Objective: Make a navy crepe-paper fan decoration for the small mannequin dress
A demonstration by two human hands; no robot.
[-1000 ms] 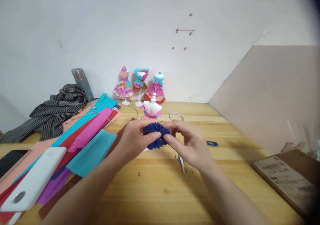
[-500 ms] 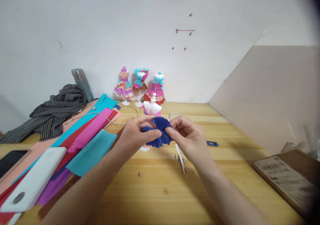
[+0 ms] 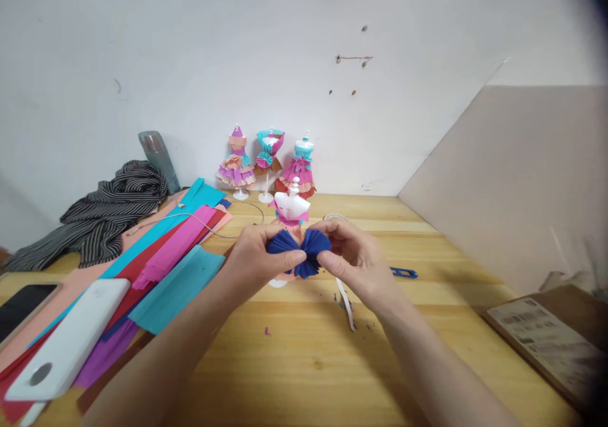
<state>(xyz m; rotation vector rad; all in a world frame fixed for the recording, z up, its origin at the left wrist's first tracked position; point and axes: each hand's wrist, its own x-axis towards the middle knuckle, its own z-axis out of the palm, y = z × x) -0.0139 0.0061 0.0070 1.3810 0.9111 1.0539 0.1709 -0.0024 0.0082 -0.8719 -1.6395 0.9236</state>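
Both my hands hold a pleated dark-blue paper fan (image 3: 300, 247) above the wooden table (image 3: 304, 363). My left hand (image 3: 259, 259) pinches its left half between thumb and fingers. My right hand (image 3: 354, 259) pinches the right half, thumb at the lower middle. The paper is squeezed at its centre into a bow shape. Just behind it stands a small white mannequin bust with a pink paper collar (image 3: 291, 205), partly hidden by my hands. A white strip (image 3: 346, 301) lies on the table under my right hand.
Three dressed paper-doll mannequins (image 3: 270, 161) stand at the wall. Coloured crepe paper strips (image 3: 166, 262), a white power bank (image 3: 71, 338), a phone (image 3: 21, 303), a striped cloth (image 3: 102, 215) and a grey flask (image 3: 159, 158) lie left. A blue clip (image 3: 403, 273), tape roll (image 3: 332, 218) and labelled cardboard (image 3: 551, 341) lie right.
The blue paper went from a round fanned shape to a bow pinched at the middle. Both hands rose slightly and drew closer together.
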